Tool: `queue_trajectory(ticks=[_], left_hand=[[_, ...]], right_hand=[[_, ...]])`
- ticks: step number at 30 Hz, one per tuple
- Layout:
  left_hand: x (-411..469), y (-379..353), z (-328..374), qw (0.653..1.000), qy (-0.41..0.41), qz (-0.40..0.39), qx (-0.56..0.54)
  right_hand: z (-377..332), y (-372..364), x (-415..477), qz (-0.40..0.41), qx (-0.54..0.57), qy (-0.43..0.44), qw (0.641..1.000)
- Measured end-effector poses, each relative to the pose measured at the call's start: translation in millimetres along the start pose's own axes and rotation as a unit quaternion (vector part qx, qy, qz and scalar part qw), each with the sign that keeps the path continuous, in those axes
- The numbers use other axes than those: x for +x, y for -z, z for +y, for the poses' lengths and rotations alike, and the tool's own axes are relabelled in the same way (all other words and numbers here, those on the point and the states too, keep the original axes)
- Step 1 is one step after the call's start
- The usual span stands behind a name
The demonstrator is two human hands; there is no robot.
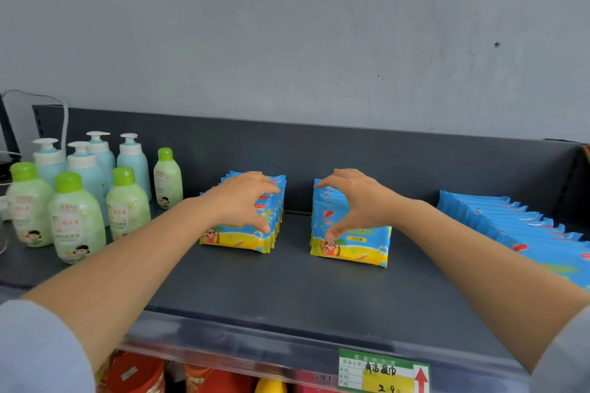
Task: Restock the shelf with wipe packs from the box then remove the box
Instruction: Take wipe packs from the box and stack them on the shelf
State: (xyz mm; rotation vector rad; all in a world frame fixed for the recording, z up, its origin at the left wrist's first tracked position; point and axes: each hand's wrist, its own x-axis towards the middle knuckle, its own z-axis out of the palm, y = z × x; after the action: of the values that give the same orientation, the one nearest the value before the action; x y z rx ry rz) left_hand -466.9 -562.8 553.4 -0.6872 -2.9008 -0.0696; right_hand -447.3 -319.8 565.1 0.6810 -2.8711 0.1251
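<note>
Dark grey shop shelf (287, 290) with a raised back panel (399, 163), set against a grey wall (319, 25); left row of wipe packs (236, 241), blue and yellow with a cartoon figure on the front, standing upright one behind another near the middle of the shelf; left hand (242, 201) laid over this row, fingers curled across the top edges and thumb pressed down on the front pack, gripping the row between them; right row of wipe packs (360, 249), same print, upright, just beside the left row with bare shelf between the two; right hand (354, 201) gripping this row, fingers hooked over the rear packs and thumb reaching down onto the face of the front pack; third row of wipe packs (510, 223), well apart at the right end of the shelf, leaning back and overlapping one another; both forearms bare, grey sleeves (38, 354) at the lower corners; pale blue pump bottles (134, 163), a group at the left rear of the shelf; green-capped bottles (76, 217), pale green, standing in front of and beside the pump bottles, one set apart nearest the left row; white cable (65, 124) hanging behind the bottles; clear front rail carrying a green and yellow price label (380, 372) with handwritten characters and a red arrow; red containers (134, 373) partly visible on the level below
</note>
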Motion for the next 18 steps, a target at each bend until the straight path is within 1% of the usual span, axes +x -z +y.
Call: queue_trajectory(ticks=[3,6,9,11,14,16,18], left_hand=[[0,0,0,1.000,0.001,-0.005,0.020],[-1,5,-8,0.997,0.008,-0.018,0.070],[-4,7,-24,0.992,0.039,-0.051,0.111],[-6,4,-38,0.988,0.067,-0.073,0.118],[-12,-5,-57,0.985,0.092,-0.091,0.117],[-15,-12,-63,0.987,0.093,-0.075,0.108],[-17,-16,-64,0.990,0.077,-0.028,0.112]], right_hand=[[-3,2,-3,0.014,0.003,-0.004,1.000],[-22,-2,9,0.045,0.001,0.026,0.999],[-48,-14,29,0.030,0.003,0.042,0.999],[-63,-22,42,0.010,0.005,0.037,0.999],[-80,-35,60,0.001,0.007,0.017,1.000],[-86,-45,69,0.002,0.009,0.002,1.000],[-90,-52,75,0.006,-0.002,-0.007,1.000]])
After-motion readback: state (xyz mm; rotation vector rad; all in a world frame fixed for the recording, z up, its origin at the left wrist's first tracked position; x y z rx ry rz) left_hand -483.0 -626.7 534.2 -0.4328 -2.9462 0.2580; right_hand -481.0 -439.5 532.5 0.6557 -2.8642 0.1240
